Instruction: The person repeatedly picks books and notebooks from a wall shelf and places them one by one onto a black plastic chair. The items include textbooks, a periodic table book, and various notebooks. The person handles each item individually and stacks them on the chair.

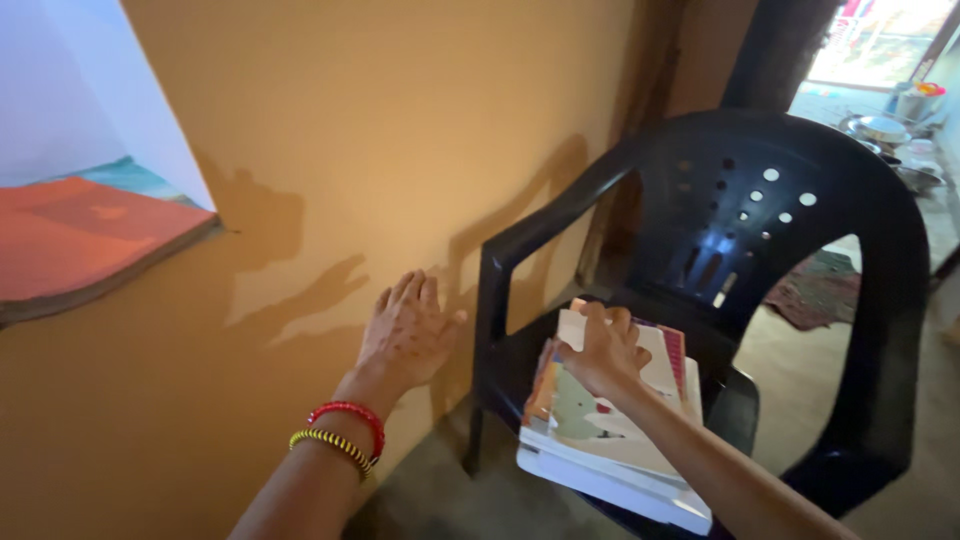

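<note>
A stack of books [600, 440] lies on the seat of a dark plastic armchair [880, 300]. My right hand [603, 350] rests on top of the stack, fingers curled over the far edge of the upper book. My left hand [408, 333] hovers in the air left of the chair, palm down with fingers spread, holding nothing. Red and yellow bangles [342, 428] circle the left wrist. The lower books are partly hidden under the top ones.
An ochre wall [400, 130] runs along the left, with a recessed ledge [90, 250] at the upper left. A concrete floor [450, 500] lies below. Behind the chair sit a dark rug [815, 290] and metal pots [885, 130] near a bright doorway.
</note>
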